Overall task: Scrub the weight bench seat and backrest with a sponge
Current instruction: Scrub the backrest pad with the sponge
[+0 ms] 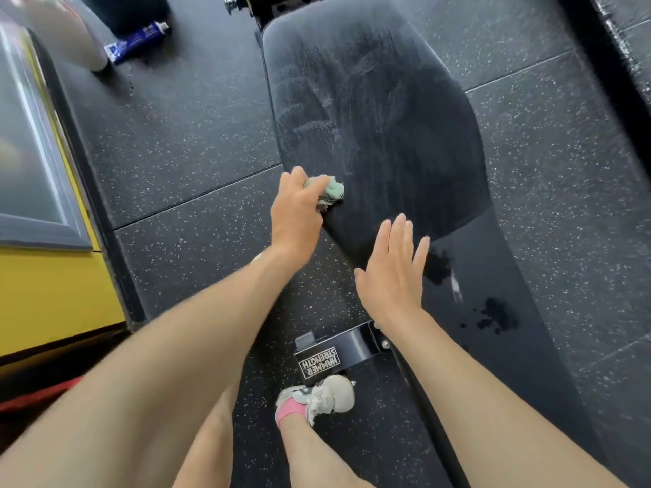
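From my remote seat I see the speckled black rubber floor [183, 142] filling most of the view. The weight bench [370, 100] runs across it from the top centre to the lower right. Its far pad [387, 135] is broad and smeared with pale soapy streaks. Its near pad [493, 269] is narrower and carries a few dark wet blotches. I cannot tell which pad is the seat and which is the backrest.

A yellow panel [53, 294] with a grey framed sheet lines the left edge. A white bottle [70, 33] stands on the floor at the top left.

My right hand [391, 272] is spread flat, fingers straight and together, over the seam between the two pads. I cannot tell whether it touches the surface. My left hand [297, 209] has its fingers curled tight around the sponge. It sits at the left edge of the far pad, near the seam.

Below the hands, a black frame bracket [318, 362] reads HAMMER STRENGTH. A white shoe [327, 398] with a pink sock stands just beside it. A blue tube [137, 42] lies next to the bottle. The green sponge [327, 191] presses on the far pad's left edge.
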A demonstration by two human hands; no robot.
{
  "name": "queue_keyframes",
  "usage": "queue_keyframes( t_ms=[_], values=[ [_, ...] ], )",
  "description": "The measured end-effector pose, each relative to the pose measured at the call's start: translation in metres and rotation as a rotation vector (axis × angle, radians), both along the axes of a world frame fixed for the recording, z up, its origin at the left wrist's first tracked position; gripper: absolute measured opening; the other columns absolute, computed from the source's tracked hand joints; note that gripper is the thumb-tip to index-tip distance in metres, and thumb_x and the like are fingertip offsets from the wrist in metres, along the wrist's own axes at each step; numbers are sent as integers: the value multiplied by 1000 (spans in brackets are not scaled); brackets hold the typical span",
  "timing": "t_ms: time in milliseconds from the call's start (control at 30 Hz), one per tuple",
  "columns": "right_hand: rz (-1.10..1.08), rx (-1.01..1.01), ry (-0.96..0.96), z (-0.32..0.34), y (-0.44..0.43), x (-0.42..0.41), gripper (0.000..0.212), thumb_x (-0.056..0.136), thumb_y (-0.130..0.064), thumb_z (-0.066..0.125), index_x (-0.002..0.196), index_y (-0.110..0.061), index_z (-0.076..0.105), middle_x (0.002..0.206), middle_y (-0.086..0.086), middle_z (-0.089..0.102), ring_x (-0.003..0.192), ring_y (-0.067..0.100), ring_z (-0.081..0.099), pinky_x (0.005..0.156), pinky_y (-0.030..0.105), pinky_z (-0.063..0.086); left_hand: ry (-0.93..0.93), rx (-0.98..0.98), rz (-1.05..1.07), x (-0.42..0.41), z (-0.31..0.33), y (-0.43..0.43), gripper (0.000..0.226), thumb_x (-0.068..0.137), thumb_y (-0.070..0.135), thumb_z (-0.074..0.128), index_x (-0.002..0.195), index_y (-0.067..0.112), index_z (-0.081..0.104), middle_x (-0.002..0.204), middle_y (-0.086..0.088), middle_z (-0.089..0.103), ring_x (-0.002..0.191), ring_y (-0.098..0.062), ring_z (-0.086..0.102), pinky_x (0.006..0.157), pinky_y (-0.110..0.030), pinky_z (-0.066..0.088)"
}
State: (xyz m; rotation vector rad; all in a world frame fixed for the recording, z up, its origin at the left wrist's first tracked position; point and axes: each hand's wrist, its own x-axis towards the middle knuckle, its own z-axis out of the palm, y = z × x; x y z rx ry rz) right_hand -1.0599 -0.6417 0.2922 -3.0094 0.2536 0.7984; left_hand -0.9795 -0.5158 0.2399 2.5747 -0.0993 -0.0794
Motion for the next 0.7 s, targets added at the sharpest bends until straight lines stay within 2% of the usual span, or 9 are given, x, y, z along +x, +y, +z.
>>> queue_keyframes(
  t_ms=[100, 167, 233, 300, 367, 433, 533, 600, 700],
  values=[
    [-78, 40, -17, -2, 11, 15, 76, 99, -31, 45, 150, -2, -3, 158, 19, -8, 147, 30, -7, 118, 48, -2, -115, 17, -289, -12, -5, 2, 47, 63, -11, 53, 101, 11, 68, 83, -12, 51, 81, -21, 34, 49, -29, 38],
    [-122, 69, -36, -4, 14, 23, 70, 100, -30, 41, 150, -3, 0, 158, 18, -5, 147, 30, -5, 119, 47, 0, -180, 44, -532, 4, -4, 24, 48, 64, -11, 51, 103, 12, 68, 83, -12, 52, 79, -22, 40, 51, -27, 35],
    [-126, 98, -54, -5, 17, 31, 68, 101, -34, 37, 151, -4, 3, 159, 17, -3, 147, 29, -4, 119, 46, 0, -102, 27, -421, 36, -2, 42, 43, 76, -4, 43, 107, 13, 67, 89, -13, 51, 81, -26, 48, 59, -28, 38],
    [-119, 112, -71, -8, 22, 38, 66, 101, -38, 33, 152, -6, 6, 159, 17, -1, 147, 29, -2, 118, 46, 0, -40, -63, -92, 72, -3, 52, 40, 79, 4, 44, 110, 14, 68, 96, -13, 46, 88, -26, 47, 73, -32, 44],
    [-141, 113, -106, -12, 26, 46, 63, 101, -39, 32, 151, -7, 12, 159, 17, 3, 147, 29, 1, 118, 46, 2, -29, -115, 20, 93, -2, 52, 46, 73, -7, 50, 111, 12, 67, 96, -15, 46, 90, -31, 48, 76, -40, 47],
    [-185, 114, -128, -14, 33, 54, 61, 101, -37, 33, 151, -6, 16, 159, 17, 5, 147, 30, 3, 118, 46, 4, -53, -94, -65, 87, -10, 54, 51, 70, -13, 54, 114, 12, 64, 96, -15, 46, 88, -32, 47, 68, -43, 49],
    [-243, 117, -145, -14, 41, 70, 58, 102, -34, 33, 150, -5, 18, 158, 18, 6, 147, 30, 5, 119, 47, 7, -50, -112, -418, 51, -12, 64, 55, 70, -12, 51, 117, 17, 53, 96, -6, 37, 84, -24, 41, 53, -40, 48],
    [-268, 124, -130, -15, 47, 82, 58, 102, -36, 31, 150, -6, 17, 159, 17, 5, 147, 29, 4, 119, 46, 7, -49, -115, -605, 50, -12, 73, 57, 65, -15, 52, 114, 15, 57, 94, -5, 39, 81, -20, 38, 50, -34, 44],
    [-284, 110, -114, -17, 55, 104, 61, 101, -41, 28, 151, -7, 15, 159, 16, 3, 147, 28, 3, 119, 45, 7, -46, -107, -609, 89, -10, 76, 54, 61, -16, 50, 104, 10, 66, 87, -11, 50, 76, -18, 36, 55, -29, 38]
  ],
)
